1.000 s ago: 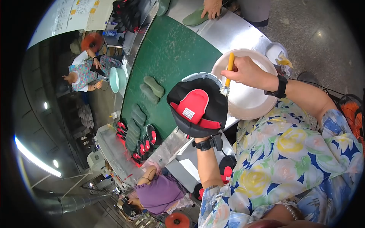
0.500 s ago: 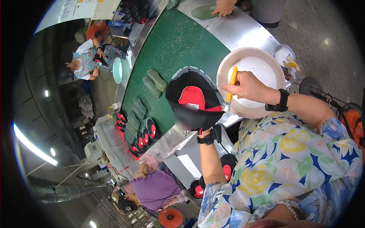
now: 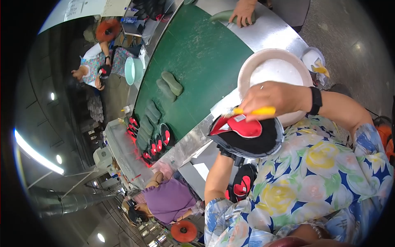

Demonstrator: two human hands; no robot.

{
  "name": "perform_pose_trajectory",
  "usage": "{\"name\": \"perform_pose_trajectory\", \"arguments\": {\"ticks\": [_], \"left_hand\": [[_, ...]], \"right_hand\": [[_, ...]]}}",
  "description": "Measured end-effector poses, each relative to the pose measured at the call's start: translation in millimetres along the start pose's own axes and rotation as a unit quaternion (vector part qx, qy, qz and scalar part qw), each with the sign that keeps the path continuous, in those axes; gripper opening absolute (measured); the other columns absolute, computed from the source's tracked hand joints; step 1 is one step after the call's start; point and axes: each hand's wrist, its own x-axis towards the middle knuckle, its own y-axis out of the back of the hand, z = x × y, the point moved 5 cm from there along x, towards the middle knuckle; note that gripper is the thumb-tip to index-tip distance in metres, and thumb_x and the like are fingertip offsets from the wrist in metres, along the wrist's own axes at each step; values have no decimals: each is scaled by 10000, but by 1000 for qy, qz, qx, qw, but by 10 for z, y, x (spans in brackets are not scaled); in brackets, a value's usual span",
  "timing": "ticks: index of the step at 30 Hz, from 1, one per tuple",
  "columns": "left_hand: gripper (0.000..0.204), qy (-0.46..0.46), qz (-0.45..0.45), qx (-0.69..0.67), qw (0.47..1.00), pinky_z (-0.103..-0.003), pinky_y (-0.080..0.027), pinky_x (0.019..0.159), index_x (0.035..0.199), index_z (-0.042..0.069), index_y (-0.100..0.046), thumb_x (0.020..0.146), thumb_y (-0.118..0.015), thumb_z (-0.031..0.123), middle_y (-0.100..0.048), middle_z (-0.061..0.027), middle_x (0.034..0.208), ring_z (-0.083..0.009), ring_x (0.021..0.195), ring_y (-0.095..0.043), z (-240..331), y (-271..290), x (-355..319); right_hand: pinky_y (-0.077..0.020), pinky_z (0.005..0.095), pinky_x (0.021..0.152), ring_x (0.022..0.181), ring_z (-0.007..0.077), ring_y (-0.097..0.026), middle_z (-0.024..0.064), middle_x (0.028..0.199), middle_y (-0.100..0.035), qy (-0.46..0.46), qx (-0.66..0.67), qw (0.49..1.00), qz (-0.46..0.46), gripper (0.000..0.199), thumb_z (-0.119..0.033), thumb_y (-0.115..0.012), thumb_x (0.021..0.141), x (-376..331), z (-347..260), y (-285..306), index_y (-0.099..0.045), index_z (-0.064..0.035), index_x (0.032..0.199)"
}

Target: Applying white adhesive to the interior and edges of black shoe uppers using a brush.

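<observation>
My right hand (image 3: 273,98) is closed round a yellow-handled brush (image 3: 263,111). The pale bristles are at the edge of a black shoe upper (image 3: 263,140) with a red lining, which is tilted with its inside facing up. My left forearm (image 3: 220,173) reaches up under this upper and bears it clear of the metal edge. The left hand itself is hidden behind the upper. Just beyond my right hand stands a pale basin (image 3: 245,72) of white liquid, partly covered by the hand.
A green belt (image 3: 205,61) carries grey-green soles (image 3: 172,82) and several black-and-red uppers (image 3: 165,133). More uppers (image 3: 242,185) lie by my left arm. Across the metal edge, another person's hand (image 3: 243,14) rests on a sole. A small tub (image 3: 310,55) stands beside the basin.
The upper has come right and towards me and turned, its red lining now facing up. My right hand and brush have moved from over the basin to the upper's edge; the brush has swung level.
</observation>
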Motion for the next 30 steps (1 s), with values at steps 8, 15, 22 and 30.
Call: {"name": "perform_pose_trajectory", "arguments": {"ticks": [8, 15, 22, 30], "left_hand": [[466, -41, -6, 31, 999, -384, -437, 1043, 1371, 41, -463, 965, -556, 251, -582, -126, 1303, -253, 1145, -590, -134, -412, -4], [468, -80, 14, 47, 996, -381, -438, 1042, 1369, 34, -462, 959, -561, 235, -582, -129, 1302, -249, 1144, -590, -113, -224, -33], [470, -108, 23, 64, 992, -378, -439, 1041, 1368, 27, -460, 953, -567, 220, -581, -132, 1301, -246, 1142, -589, -140, -129, 27], [472, -149, 38, 85, 985, -375, -439, 1039, 1366, 19, -458, 946, -573, 203, -581, -135, 1300, -242, 1141, -589, -141, 97, -180]], "right_hand": [[-536, 328, 746, 901, 234, -643, 66, 938, -636, 160, -9, 981, -106, 116, -134, -643, 842, 189, 42, -276, -601, -41, 897], [-516, 361, 720, 852, 236, -620, 56, 848, -595, 36, -58, 985, -159, 104, -149, -630, 856, 14, 345, -126, -569, -71, 888], [-500, 384, 659, 736, 307, -638, 136, 796, -631, -142, -51, 973, -175, 194, -206, -641, 882, 31, 575, -83, -603, -17, 867], [-475, 389, 619, 637, 323, -613, 163, 650, -588, -348, -38, 903, -251, 200, -193, -648, 846, -58, 787, 105, -582, -4, 847]]}}
